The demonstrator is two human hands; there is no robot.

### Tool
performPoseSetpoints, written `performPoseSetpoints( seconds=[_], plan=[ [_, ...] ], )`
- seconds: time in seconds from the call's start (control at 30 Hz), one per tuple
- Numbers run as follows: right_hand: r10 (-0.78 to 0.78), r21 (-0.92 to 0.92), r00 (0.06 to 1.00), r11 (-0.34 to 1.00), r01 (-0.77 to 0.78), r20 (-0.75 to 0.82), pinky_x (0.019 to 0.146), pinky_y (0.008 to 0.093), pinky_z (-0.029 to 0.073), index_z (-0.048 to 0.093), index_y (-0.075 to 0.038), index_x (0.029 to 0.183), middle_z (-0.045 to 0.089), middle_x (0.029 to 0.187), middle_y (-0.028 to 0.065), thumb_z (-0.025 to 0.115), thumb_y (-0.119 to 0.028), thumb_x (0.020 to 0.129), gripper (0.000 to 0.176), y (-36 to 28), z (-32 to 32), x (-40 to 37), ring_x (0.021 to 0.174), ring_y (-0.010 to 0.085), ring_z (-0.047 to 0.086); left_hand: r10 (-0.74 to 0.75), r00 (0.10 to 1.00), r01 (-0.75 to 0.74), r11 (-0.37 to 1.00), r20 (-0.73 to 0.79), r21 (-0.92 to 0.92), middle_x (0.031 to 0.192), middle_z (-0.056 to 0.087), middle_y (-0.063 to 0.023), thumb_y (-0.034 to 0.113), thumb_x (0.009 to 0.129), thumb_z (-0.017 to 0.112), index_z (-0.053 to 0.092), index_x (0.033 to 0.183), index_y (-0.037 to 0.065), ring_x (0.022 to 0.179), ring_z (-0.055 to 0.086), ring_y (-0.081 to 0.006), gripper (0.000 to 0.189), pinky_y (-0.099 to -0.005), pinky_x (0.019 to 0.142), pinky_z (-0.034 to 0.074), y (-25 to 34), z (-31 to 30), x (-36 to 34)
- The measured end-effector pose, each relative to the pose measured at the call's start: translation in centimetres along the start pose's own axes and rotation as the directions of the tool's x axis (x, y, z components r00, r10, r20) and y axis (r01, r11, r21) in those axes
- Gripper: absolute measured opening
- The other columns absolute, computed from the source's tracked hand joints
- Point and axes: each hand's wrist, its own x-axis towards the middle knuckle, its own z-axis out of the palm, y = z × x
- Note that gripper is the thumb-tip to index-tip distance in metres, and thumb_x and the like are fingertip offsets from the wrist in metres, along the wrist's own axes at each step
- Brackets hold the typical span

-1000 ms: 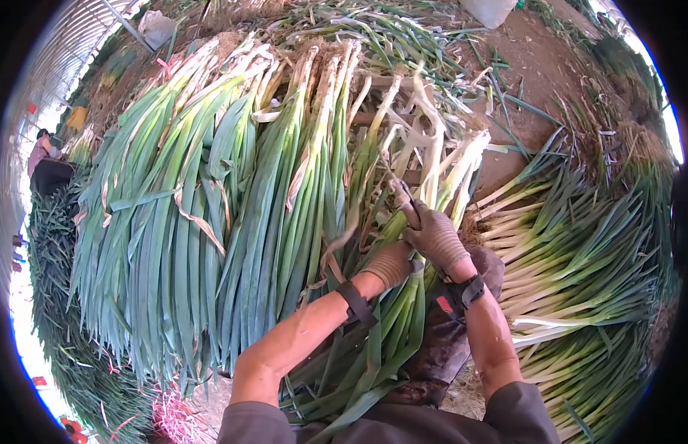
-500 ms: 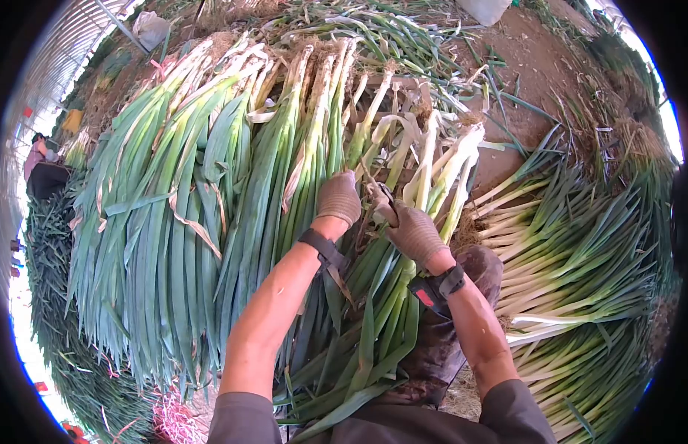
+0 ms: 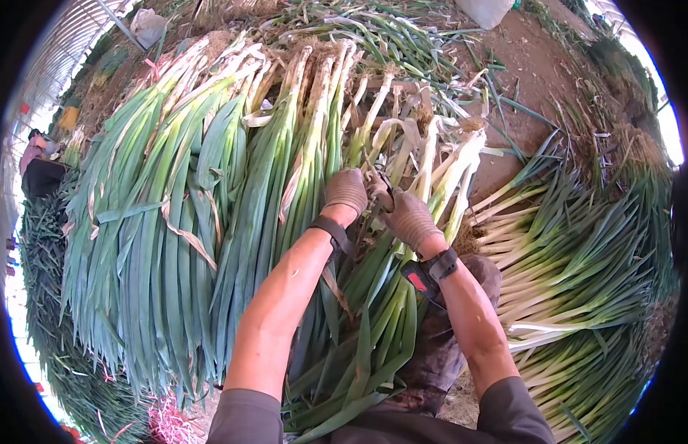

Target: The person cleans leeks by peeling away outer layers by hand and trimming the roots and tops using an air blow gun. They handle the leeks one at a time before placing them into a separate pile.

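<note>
My left hand, in a ribbed work glove, is closed at the lower end of a green onion stalk whose roots point away from me. Close beside it, my right hand, gloved too, has its fingers curled together around something dark and narrow that I cannot make out. Withered brown leaf strips show between the two hands. Pale, thick green onions lie just beyond my right hand, and a large row of long-leaved green onions spreads to the left of my left hand.
Paler green onions are piled at the right, below bare soil. Loose leaves and a white sack lie at the back. Pink ties are at lower left. A person is at the far left.
My hands have drawn closer together, the left shifting slightly right and away from me, the right slightly left and away. The person at far left has leaned forward.
</note>
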Motion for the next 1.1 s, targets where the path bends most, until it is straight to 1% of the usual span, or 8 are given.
performPoseSetpoints(
  seconds=[0.17, 0.27, 0.37, 0.47, 0.57, 0.77, 0.87, 1.1],
  plan=[
    [-0.018, 0.017, 0.999, 1.0, 0.019, -0.041, 0.082, 0.051, 0.052, 0.067, 0.003, 0.095, 0.068, 0.091, 0.0273, 0.069, -0.023, 0.08, 0.029, 0.8, 0.7, 2.6, 0.091, 0.0443, 0.066, -0.012, 1.0, 0.012, 0.999, -0.014, -0.03, 0.103, 0.071, -0.0195, 0.019, 0.087, 0.066, 0.073, 0.098, 0.005, 0.099, 0.07, -0.0333, 0.019, -0.042, 0.086, 0.056, 0.8, -0.6, 0.6],
    [0.013, -0.004, 0.996, 1.0, -0.014, -0.088, 0.083, 0.0505, 0.052, 0.067, 0.002, 0.096, 0.068, 0.092, 0.0272, 0.07, -0.024, 0.08, 0.031, 0.6, 0.4, 3.5, 0.091, 0.0436, 0.066, -0.078, 0.997, 0.078, 0.997, -0.015, 0.006, 0.098, 0.071, -0.0192, 0.018, 0.073, 0.079, 0.071, 0.098, 0.006, 0.096, 0.069, -0.036, 0.028, -0.0445, 0.084, 0.056, 0.5, 0.5, 2.8],
    [0.074, 0.014, 0.995, 0.997, -0.073, -0.065, 0.084, 0.0498, 0.053, 0.066, 0.003, 0.099, 0.069, 0.094, 0.0271, 0.07, -0.026, 0.08, 0.035, 0.8, 0.1, 4.9, 0.093, 0.043, 0.067, -0.07, 0.997, 0.069, 0.997, -0.023, -0.023, 0.098, 0.072, -0.0195, 0.018, 0.082, 0.071, 0.075, 0.088, 0.007, 0.095, 0.071, -0.0341, 0.014, -0.0423, 0.084, 0.057, 0.7, 0.3, 2.6],
    [-0.02, -0.057, 0.997, 0.998, 0.016, -0.077, 0.085, 0.0498, 0.053, 0.064, 0.003, 0.103, 0.069, 0.097, 0.0273, 0.07, -0.029, 0.082, 0.039, 0.6, -0.7, 5.6, 0.094, 0.0434, 0.067, -0.066, 0.996, 0.066, 0.998, -0.056, 0.004, 0.095, 0.072, -0.0194, 0.017, 0.08, 0.072, 0.075, 0.088, 0.007, 0.092, 0.071, -0.0345, 0.013, -0.0429, 0.08, 0.058, 1.0, 0.2, 2.8],
    [0.053, 0.019, 0.988, 0.999, -0.051, -0.143, 0.086, 0.0507, 0.051, 0.065, 0.005, 0.1, 0.067, 0.093, 0.0296, 0.069, -0.03, 0.082, 0.039, 1.1, -0.2, 6.8, 0.093, 0.0459, 0.064, -0.101, 0.985, 0.09, 0.992, -0.142, -0.086, 0.093, 0.072, -0.0191, 0.014, 0.08, 0.071, 0.075, 0.087, 0.008, 0.09, 0.072, -0.0344, 0.01, -0.0431, 0.078, 0.058, 0.9, 0.6, 3.5],
    [0.035, 0.0, 0.983, 0.999, -0.036, -0.18, 0.084, 0.0506, 0.053, 0.065, 0.005, 0.099, 0.068, 0.093, 0.0291, 0.064, -0.031, 0.087, 0.037, 1.8, -0.9, 9.2, 0.093, 0.0447, 0.066, -0.138, 0.975, 0.125, 0.989, -0.175, -0.085, 0.094, 0.071, -0.0213, 0.017, 0.086, 0.063, 0.073, 0.09, 0.005, 0.089, 0.07, -0.0387, 0.016, -0.0476, 0.079, 0.056, 0.9, 1.4, 4.4],
    [0.058, -0.016, 0.986, 0.998, -0.061, -0.156, 0.087, 0.0498, 0.05, 0.066, 0.004, 0.101, 0.067, 0.096, 0.0289, 0.066, -0.026, 0.08, 0.036, 2.1, -1.9, 10.8, 0.095, 0.0448, 0.065, -0.167, 0.984, 0.163, 0.984, -0.062, -0.067, 0.097, 0.071, -0.0218, 0.024, 0.087, 0.066, 0.073, 0.093, 0.004, 0.091, 0.07, -0.0385, 0.022, -0.0473, 0.079, 0.056, 0.6, 1.5, 5.3],
    [0.064, 0.005, 0.971, 0.998, -0.064, -0.231, 0.087, 0.0502, 0.05, 0.065, 0.003, 0.105, 0.067, 0.097, 0.0286, 0.066, -0.029, 0.081, 0.04, 3.3, -2.2, 15.3, 0.095, 0.0456, 0.064, -0.176, 0.978, 0.185, 0.98, 0.108, -0.078, 0.103, 0.071, -0.0216, 0.03, 0.085, 0.067, 0.073, 0.1, 0.004, 0.096, 0.07, -0.0366, 0.03, -0.0446, 0.083, 0.057, 0.5, -0.1, 5.8]
  ],
)
